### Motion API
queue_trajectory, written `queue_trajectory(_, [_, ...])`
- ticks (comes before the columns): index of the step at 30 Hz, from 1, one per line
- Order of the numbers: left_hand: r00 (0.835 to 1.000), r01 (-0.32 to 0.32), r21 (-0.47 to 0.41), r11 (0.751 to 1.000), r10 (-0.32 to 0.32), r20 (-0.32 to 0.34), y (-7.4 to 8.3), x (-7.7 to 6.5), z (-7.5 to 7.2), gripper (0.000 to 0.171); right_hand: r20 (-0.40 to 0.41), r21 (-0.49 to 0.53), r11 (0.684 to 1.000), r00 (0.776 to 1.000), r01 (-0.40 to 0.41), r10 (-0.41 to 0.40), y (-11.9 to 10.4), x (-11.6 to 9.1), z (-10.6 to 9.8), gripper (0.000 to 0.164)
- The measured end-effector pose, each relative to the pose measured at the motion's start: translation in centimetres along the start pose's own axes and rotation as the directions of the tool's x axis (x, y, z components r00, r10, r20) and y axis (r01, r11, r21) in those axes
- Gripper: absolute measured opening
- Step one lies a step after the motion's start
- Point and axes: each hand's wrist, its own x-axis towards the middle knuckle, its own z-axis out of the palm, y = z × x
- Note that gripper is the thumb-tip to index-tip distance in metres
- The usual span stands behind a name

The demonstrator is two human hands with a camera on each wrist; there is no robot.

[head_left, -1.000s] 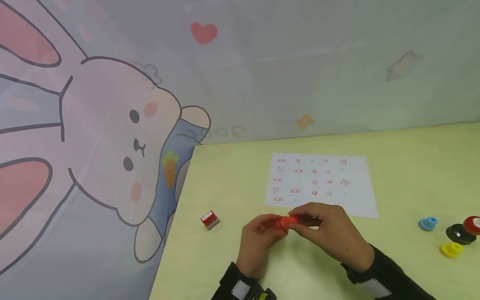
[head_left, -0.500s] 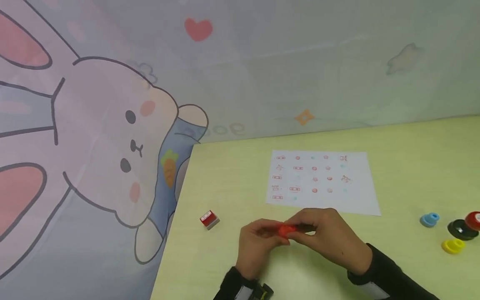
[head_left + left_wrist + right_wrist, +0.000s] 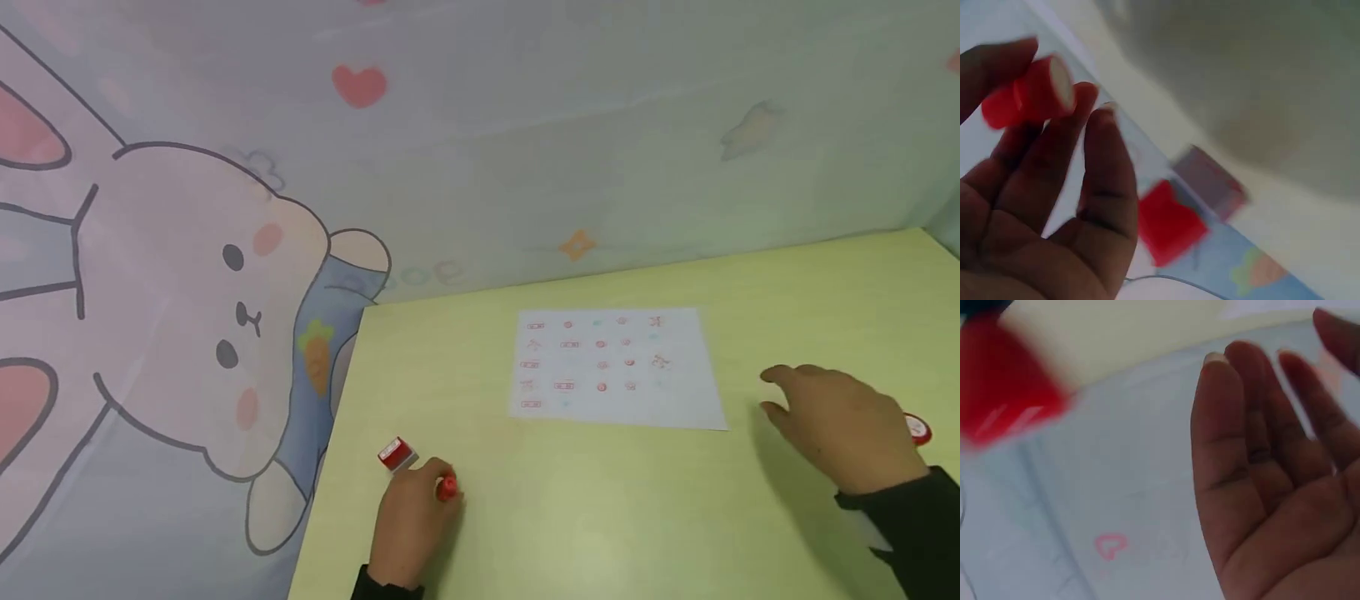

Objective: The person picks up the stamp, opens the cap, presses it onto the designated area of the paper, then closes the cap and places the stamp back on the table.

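Observation:
My left hand [image 3: 412, 521] pinches a small red stamp [image 3: 447, 487] above the table's left side. In the left wrist view, the stamp [image 3: 1044, 90] shows a pale round end between thumb and fingers. Close to this hand lies a red and grey block [image 3: 397, 454], partly behind the fingers. My right hand [image 3: 843, 429] is over the right side, holding nothing, with its fingers loosely extended in the right wrist view. By its wrist a red round top with a white label [image 3: 918, 429] peeks out, mostly hidden.
A white sheet [image 3: 708, 408] with rows of small red and pale blue-green prints lies mid-table. A yellow-green table [image 3: 600, 517] runs back to a cartoon-printed cloth [image 3: 480, 150]. In the right wrist view a blurred red thing [image 3: 1007, 387] fills the upper left.
The two hands have come apart. My left hand has moved left with the red stamp, while the right has let go and moved right. Blue and yellow pieces seen earlier are hidden.

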Motion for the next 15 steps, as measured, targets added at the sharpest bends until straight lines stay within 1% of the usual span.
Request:
queue_trajectory(2, [0.999,0.044,0.008,0.999,-0.044,0.023,-1.4,-0.1,-0.1,0.027,0.048,-0.083,0.996,0.999,-0.011,0.015,2.6,0.2,0.1,0.050])
queue_trajectory(4, [0.996,0.081,0.002,0.997,-0.081,0.049,-2.4,-0.2,0.0,0.027,0.115,-0.142,0.990,0.993,-0.004,0.021,4.1,0.5,0.4,0.053])
queue_trajectory(6, [0.990,0.116,-0.009,0.993,-0.115,0.079,-2.9,-0.2,0.0,0.028,0.193,-0.170,0.985,0.980,-0.008,0.042,5.0,0.6,0.7,0.055])
queue_trajectory(7, [0.988,0.128,-0.012,0.992,-0.127,0.087,-3.0,-0.2,0.1,0.029,0.217,-0.169,0.985,0.975,-0.014,0.051,5.3,0.5,0.8,0.052])
queue_trajectory(9, [0.989,0.119,-0.002,0.993,-0.118,0.093,-3.1,-0.2,0.0,0.032,0.257,-0.164,0.986,0.965,-0.018,0.061,5.7,0.4,1.1,0.048])
queue_trajectory(11, [0.992,0.103,0.016,0.995,-0.104,0.076,-2.9,-0.4,-0.1,0.038,0.257,-0.142,0.990,0.965,-0.017,0.053,6.0,0.2,1.2,0.038])
queue_trajectory(12, [0.993,0.099,0.027,0.995,-0.101,0.057,-2.7,-0.5,-0.3,0.041,0.248,-0.132,0.991,0.968,-0.010,0.043,6.1,0.1,1.2,0.034])
queue_trajectory(14, [0.996,0.093,0.047,0.995,-0.093,0.001,-2.0,-0.9,-0.6,0.047,0.248,-0.111,0.994,0.968,0.003,0.025,6.3,0.1,1.3,0.031])
queue_trajectory(15, [0.995,0.089,0.052,0.995,-0.087,-0.039,-1.5,-1.1,-0.8,0.049,0.249,-0.093,0.996,0.968,0.003,0.020,6.4,0.2,1.2,0.031])
